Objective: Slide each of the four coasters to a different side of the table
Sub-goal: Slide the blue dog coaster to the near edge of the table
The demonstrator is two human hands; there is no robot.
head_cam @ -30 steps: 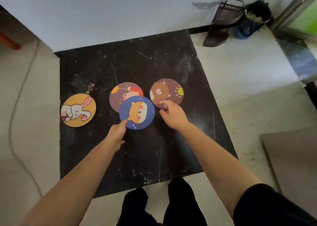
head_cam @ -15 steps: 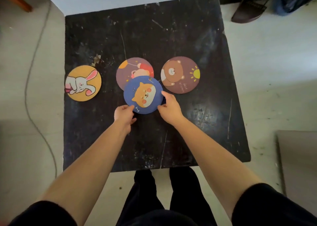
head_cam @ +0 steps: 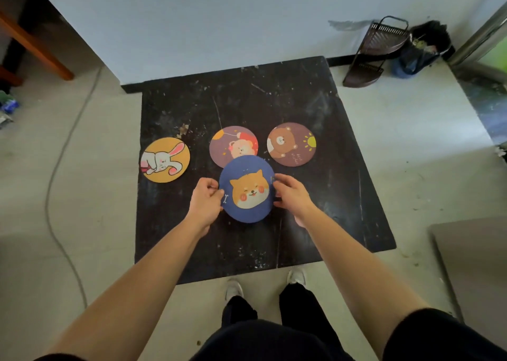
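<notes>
Four round coasters lie on a low black table [head_cam: 343,210]. The blue dog coaster [head_cam: 247,189] sits near the middle, its top edge overlapping the purple coaster with a red-hatted animal [head_cam: 233,144]. My left hand [head_cam: 205,200] grips the blue coaster's left rim and my right hand [head_cam: 292,194] grips its right rim. A purple bear coaster [head_cam: 291,144] lies to the right, apart from the others. The yellow rabbit coaster [head_cam: 165,160] rests at the table's left edge.
A white wall runs just behind the table. A brown corner rack [head_cam: 375,50] and a dark bag [head_cam: 422,48] stand on the floor at the back right. A cable [head_cam: 55,168] trails across the floor on the left. My shoes [head_cam: 234,289] are at the table's near edge.
My right hand left the bear coaster and took the blue coaster's right rim. Both hands have drawn the blue coaster toward me, uncovering more of the purple one.
</notes>
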